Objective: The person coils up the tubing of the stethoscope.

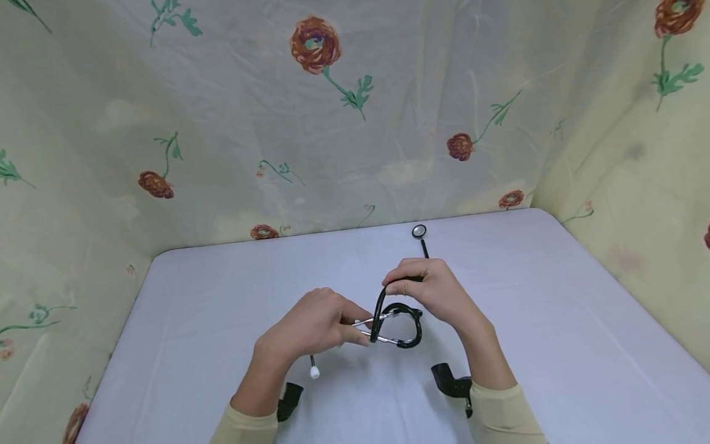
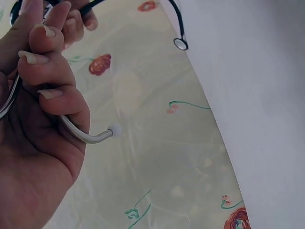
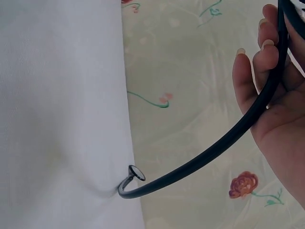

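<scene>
A stethoscope with black tubing (image 1: 417,330) is held above the white table. My left hand (image 1: 313,324) grips its metal ear tubes (image 2: 78,132), with fingers curled round them; a white eartip (image 1: 314,372) pokes out below that hand. My right hand (image 1: 435,290) pinches the tubing (image 3: 200,164) between thumb and fingers, to the right of and slightly farther than the left. Between the hands the tubing bends in a loop around the metal tubes. Beyond the right hand the tube runs to the round chest piece (image 1: 419,231) near the table's far edge. The other eartip is hidden.
The table (image 1: 194,345) has a white cover. Behind it and at both sides hangs a pale curtain (image 1: 233,111) with printed red flowers. Black fittings sit by the left wrist (image 1: 289,401) and the right wrist (image 1: 452,382).
</scene>
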A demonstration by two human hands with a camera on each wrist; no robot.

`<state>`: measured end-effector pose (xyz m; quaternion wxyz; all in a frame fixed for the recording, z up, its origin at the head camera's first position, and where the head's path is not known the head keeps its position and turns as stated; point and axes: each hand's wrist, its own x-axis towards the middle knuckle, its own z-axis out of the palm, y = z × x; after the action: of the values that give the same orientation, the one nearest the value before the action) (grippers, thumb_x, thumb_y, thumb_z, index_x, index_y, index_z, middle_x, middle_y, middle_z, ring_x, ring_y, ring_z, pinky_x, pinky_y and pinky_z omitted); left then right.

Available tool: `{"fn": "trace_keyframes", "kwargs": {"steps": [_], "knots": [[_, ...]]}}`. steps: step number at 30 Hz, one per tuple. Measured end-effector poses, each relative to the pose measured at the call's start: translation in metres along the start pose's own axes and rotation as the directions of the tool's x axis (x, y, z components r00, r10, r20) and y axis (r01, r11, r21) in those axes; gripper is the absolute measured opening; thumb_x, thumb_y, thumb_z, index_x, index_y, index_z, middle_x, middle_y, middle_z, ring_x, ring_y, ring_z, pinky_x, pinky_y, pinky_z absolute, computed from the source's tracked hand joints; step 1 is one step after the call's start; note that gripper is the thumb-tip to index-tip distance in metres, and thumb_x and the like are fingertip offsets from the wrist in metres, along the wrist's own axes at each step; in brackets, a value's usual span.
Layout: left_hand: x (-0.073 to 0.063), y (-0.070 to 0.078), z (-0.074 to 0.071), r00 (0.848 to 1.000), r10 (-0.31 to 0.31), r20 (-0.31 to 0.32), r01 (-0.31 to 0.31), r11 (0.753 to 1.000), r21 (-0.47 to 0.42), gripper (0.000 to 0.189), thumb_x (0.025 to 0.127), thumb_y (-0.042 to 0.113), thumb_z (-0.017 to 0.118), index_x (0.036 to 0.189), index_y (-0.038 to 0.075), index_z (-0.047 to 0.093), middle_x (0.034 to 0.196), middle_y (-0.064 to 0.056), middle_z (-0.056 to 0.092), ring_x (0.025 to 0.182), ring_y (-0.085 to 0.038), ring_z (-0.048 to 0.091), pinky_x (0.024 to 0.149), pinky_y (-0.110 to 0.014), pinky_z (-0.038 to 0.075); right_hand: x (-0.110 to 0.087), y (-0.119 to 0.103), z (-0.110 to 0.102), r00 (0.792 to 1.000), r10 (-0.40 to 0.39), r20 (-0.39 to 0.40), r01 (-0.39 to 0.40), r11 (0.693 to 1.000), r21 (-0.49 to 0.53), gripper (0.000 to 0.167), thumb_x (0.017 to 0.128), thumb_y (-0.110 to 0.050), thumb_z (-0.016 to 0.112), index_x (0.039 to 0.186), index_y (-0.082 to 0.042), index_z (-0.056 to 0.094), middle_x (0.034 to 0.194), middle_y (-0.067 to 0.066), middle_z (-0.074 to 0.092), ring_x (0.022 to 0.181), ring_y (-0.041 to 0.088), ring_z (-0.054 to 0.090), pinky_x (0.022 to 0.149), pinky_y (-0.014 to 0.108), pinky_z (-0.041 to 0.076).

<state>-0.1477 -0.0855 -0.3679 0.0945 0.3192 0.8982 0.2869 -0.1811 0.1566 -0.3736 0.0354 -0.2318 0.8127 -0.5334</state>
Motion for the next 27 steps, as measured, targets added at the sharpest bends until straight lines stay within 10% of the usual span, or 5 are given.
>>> {"fn": "trace_keyframes", "kwargs": {"steps": [7, 17, 27], "knots": [[-0.001, 0.003, -0.002, 0.998, 0.055, -0.019, -0.055, 0.998, 0.009, 0.008, 0.082, 0.039, 0.079, 0.088, 0.036, 0.076, 0.054, 0.022, 0.048, 0.052, 0.001, 0.041, 0.051, -0.020, 0.033, 0.000, 0.002, 0.000, 1.000, 0.021, 0.013, -0.021, 1.000, 0.011, 0.007, 0.087, -0.022, 0.077, 0.092, -0.017, 0.078, 0.084, 0.004, 0.070, 0.078, 0.015, 0.061, 0.075, 0.031, 0.052], [-0.002, 0.003, -0.003, 0.995, 0.086, -0.057, -0.086, 0.996, 0.002, 0.012, 0.081, 0.039, 0.079, 0.093, 0.034, 0.077, 0.056, 0.022, 0.055, 0.051, 0.002, 0.041, 0.054, -0.021, 0.035, 0.003, 0.009, 0.003, 0.999, 0.027, 0.020, -0.027, 1.000, 0.006, 0.010, 0.087, -0.023, 0.076, 0.093, -0.015, 0.079, 0.084, 0.003, 0.070, 0.077, 0.012, 0.059, 0.072, 0.032, 0.052], [-0.004, 0.002, -0.007, 0.985, 0.110, -0.130, -0.107, 0.994, 0.026, 0.024, 0.080, 0.041, 0.079, 0.103, 0.032, 0.078, 0.060, 0.022, 0.061, 0.050, 0.005, 0.041, 0.096, -0.040, 0.048, 0.004, 0.013, 0.005, 1.000, 0.013, 0.022, -0.014, 1.000, 0.021, 0.018, 0.089, -0.023, 0.074, 0.098, -0.007, 0.078, 0.086, 0.009, 0.070, 0.076, 0.013, 0.057, 0.069, 0.029, 0.049]]}}
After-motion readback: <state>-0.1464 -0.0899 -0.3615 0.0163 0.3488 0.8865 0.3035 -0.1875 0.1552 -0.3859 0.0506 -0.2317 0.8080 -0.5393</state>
